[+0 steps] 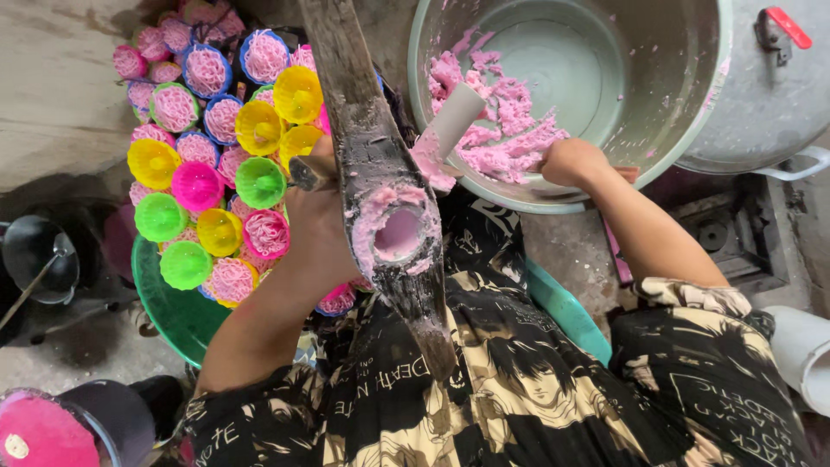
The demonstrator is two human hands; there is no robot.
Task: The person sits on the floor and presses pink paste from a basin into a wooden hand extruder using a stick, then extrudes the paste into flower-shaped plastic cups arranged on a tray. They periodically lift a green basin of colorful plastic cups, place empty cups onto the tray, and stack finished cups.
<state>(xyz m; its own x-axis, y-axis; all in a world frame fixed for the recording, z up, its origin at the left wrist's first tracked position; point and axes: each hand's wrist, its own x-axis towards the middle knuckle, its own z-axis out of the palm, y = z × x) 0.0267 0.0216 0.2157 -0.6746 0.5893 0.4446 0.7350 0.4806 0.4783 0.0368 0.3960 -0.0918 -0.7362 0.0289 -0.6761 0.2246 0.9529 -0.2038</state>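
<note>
Wooden press at centre, hole caked pink. Handle gripped by left hand at 9 o'clock, steadying press. Dough scooped from bowl by closed right hand, 1 o'clock. Cups stacked at 10 o'clock.

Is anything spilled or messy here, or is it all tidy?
Pink paste is smeared up the basin's wall and caked around the hole in the wooden board. The coloured cups sit heaped at differing tilts. Nothing looks broken.

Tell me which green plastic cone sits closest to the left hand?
The green cone just below the yellow ones, right beside the left hand. The other green cones lie farther out, toward the basin's edge.
</note>
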